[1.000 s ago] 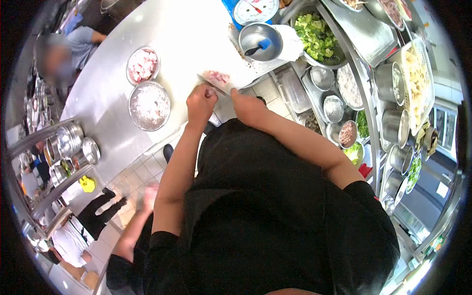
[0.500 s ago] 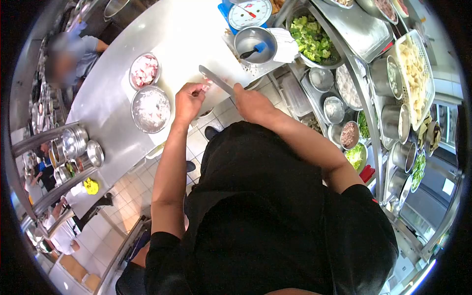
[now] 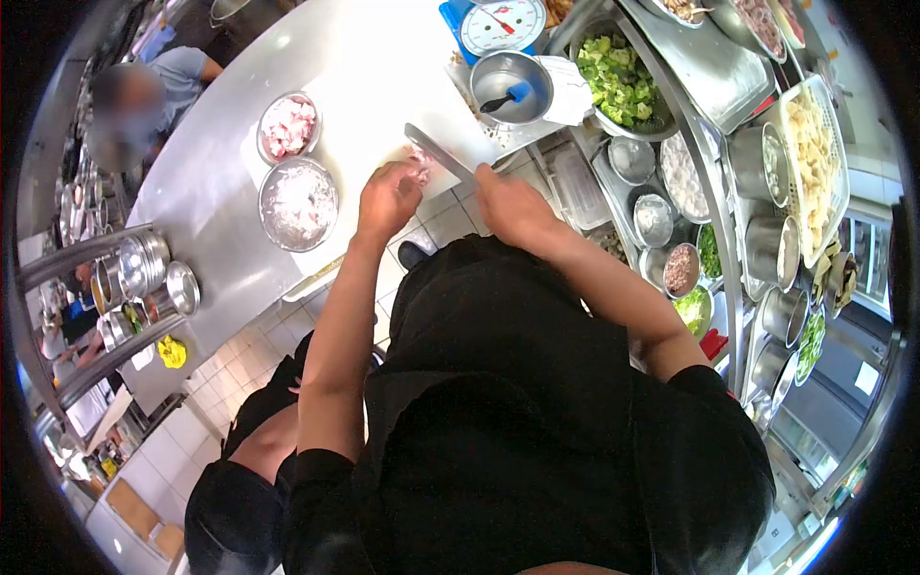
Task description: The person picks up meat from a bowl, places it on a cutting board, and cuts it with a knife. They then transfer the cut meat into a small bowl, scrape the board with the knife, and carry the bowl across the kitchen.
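Observation:
My right hand (image 3: 513,206) is wrapped round the handle of a kitchen knife (image 3: 439,153), its broad blade pointing up and left over the white cutting board (image 3: 359,105). Pale pink pieces of raw meat (image 3: 420,163) lie just left of the blade. My left hand (image 3: 387,203) rests at the meat with curled fingers pressed against it; the fingertips are partly hidden. Left of the hand stand two metal bowls: a bowl of cut raw meat (image 3: 260,132) and, nearer me, a bowl with white powder-coated contents (image 3: 272,228).
Beyond the board are a blue dial scale (image 3: 502,27) and a metal pot (image 3: 542,96) with a blue-headed brush. Chopped greens fill a large bowl (image 3: 618,81) on the right, beside shelves of ingredient containers. A person in black (image 3: 244,489) is close on my left; another person (image 3: 177,81) is across the table.
The view has shifted slightly. My left hand has lowered from holding a small meat piece to the meat beside the blade. A person in black has come closer on my left.

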`<state>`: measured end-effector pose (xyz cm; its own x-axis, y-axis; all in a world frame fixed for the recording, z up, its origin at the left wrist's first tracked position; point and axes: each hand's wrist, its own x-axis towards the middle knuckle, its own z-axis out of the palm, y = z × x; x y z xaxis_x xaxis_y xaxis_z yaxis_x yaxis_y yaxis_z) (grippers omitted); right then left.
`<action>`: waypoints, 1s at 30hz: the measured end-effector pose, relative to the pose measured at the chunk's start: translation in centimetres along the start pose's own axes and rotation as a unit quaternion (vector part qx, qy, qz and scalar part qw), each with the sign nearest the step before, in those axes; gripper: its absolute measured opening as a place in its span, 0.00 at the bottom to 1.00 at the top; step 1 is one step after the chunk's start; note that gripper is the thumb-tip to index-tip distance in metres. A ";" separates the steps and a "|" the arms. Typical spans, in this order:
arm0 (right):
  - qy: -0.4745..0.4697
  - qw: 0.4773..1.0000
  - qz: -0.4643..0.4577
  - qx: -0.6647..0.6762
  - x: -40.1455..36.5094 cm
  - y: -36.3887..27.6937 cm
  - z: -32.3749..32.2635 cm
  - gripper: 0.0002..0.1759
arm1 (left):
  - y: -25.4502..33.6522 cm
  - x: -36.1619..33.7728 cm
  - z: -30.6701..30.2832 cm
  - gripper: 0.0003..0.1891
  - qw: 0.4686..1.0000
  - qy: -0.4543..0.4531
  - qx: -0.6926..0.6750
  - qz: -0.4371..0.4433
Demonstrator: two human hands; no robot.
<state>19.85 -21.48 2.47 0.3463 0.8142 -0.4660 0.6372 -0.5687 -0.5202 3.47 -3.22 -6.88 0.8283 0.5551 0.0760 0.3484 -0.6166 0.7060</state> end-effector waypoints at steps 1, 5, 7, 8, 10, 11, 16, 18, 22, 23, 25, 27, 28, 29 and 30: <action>0.000 1.000 0.001 0.002 -0.3 0.4 0.3 0.12 | 0.4 -0.1 0.1 0.12 1.000 0.002 0.000 -0.001; 0.001 1.000 -0.008 -0.001 -1.4 1.6 1.5 0.11 | 1.0 -0.4 0.2 0.12 0.997 0.066 0.005 0.049; -0.028 1.000 0.010 -0.008 -1.8 1.3 1.4 0.10 | 0.5 -0.5 0.4 0.11 0.995 0.060 0.020 0.080; -0.028 1.000 0.010 -0.008 -1.7 1.5 1.8 0.10 | 0.1 -0.6 0.8 0.10 0.996 0.047 0.032 0.068; -0.029 1.000 -0.001 -0.011 -1.5 1.9 2.6 0.10 | -0.3 -0.7 1.4 0.10 0.997 0.033 0.044 0.057; -0.030 1.000 -0.001 -0.011 -1.5 2.1 2.8 0.10 | -0.5 -0.8 1.8 0.09 0.996 0.046 0.042 0.059; -0.029 0.999 -0.022 -0.012 -1.3 2.3 3.5 0.08 | -0.2 -0.9 2.5 0.06 0.992 0.099 0.013 0.072; -0.024 0.999 -0.026 -0.012 -0.6 2.2 3.9 0.08 | 0.1 -1.0 2.6 0.05 0.993 0.109 -0.013 0.049; 0.000 0.998 -0.056 -0.003 0.9 1.9 5.4 0.09 | 0.2 -1.2 2.4 0.05 0.994 0.107 -0.010 0.035; -0.001 0.998 -0.055 -0.004 1.5 1.9 6.0 0.09 | 0.2 -1.2 2.5 0.05 0.994 0.108 -0.008 0.023; 0.012 0.998 -0.063 -0.016 2.6 1.5 6.7 0.11 | 0.3 -1.2 2.1 0.05 0.994 0.108 -0.006 0.010; 0.007 0.998 -0.064 -0.012 3.4 0.7 6.8 0.11 | 0.3 -1.1 1.6 0.04 0.993 0.113 -0.011 0.016; 0.003 0.998 -0.066 -0.008 3.7 0.3 6.5 0.12 | 0.3 -0.9 1.5 0.04 0.993 0.114 -0.010 0.017; 0.004 0.998 -0.069 -0.008 3.9 0.1 6.4 0.12 | 0.3 -0.8 1.3 0.04 0.993 0.121 -0.007 0.013; -0.003 0.997 -0.070 -0.013 4.1 -0.2 6.2 0.12 | 0.1 -0.9 1.2 0.04 0.992 0.127 -0.003 0.009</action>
<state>16.86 -18.76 -3.80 0.2485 0.8851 -0.3935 0.6963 -0.4457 -0.5627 3.33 -4.46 -7.71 0.6969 0.6671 0.2634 0.3309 -0.6249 0.7071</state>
